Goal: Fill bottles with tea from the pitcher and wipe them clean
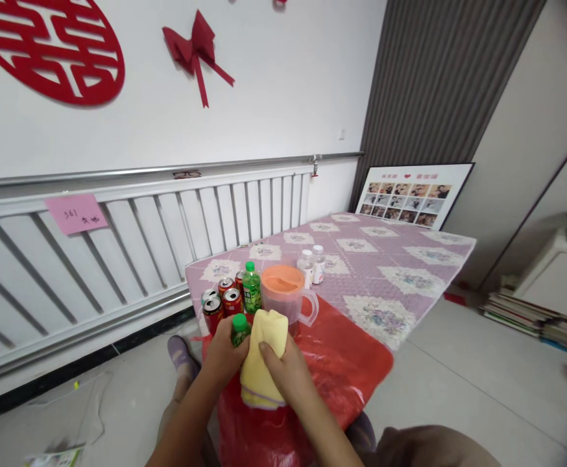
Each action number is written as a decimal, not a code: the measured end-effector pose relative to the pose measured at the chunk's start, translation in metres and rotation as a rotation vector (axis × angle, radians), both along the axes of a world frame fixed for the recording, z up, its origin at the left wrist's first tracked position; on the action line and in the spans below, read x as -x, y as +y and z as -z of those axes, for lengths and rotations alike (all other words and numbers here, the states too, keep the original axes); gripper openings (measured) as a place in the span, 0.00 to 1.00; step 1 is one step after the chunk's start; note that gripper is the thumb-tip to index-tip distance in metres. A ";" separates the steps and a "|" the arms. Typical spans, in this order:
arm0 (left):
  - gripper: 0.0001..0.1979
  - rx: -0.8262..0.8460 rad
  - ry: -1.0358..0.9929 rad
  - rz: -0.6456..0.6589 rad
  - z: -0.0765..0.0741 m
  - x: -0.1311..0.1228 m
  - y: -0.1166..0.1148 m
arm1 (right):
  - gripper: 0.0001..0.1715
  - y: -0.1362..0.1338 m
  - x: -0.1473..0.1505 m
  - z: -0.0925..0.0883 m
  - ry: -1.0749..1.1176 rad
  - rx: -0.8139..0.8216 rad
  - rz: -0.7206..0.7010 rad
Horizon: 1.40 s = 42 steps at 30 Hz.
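My left hand (226, 350) is closed around a green-capped bottle (240, 329), of which the cap and upper part show. In my right hand (287, 366) is a folded yellow cloth (263, 363), the thumb lying across its front. The cloth is beside the bottle; whether they touch is hard to tell. Just beyond my hands stand a second green bottle (252, 288), several drink cans (232, 301) and a clear pitcher (286, 301) with an orange lid. Red plastic sheeting (342, 363) lies beneath and hangs over the near table edge.
Two white-capped bottles (318, 266) stand behind the pitcher on the patterned tablecloth (385, 272). A white radiator (147, 240) runs along the wall at left, with a pink note (76, 214) on it. A photo board (412, 194) leans at the far end.
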<state>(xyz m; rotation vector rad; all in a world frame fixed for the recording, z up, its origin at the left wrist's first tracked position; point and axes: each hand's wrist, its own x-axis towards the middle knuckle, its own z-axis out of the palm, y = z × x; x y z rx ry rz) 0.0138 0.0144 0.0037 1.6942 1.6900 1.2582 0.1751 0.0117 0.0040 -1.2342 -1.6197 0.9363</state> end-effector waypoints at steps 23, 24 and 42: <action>0.21 0.094 -0.138 0.212 -0.004 0.014 -0.006 | 0.23 -0.003 -0.008 0.027 -0.104 0.105 -0.056; 0.21 0.057 -0.095 0.153 -0.003 0.012 -0.005 | 0.24 -0.003 -0.007 0.021 -0.087 0.094 -0.046; 0.23 -0.016 -0.041 0.084 0.002 0.008 0.002 | 0.17 0.004 -0.010 0.048 -0.261 0.119 -0.093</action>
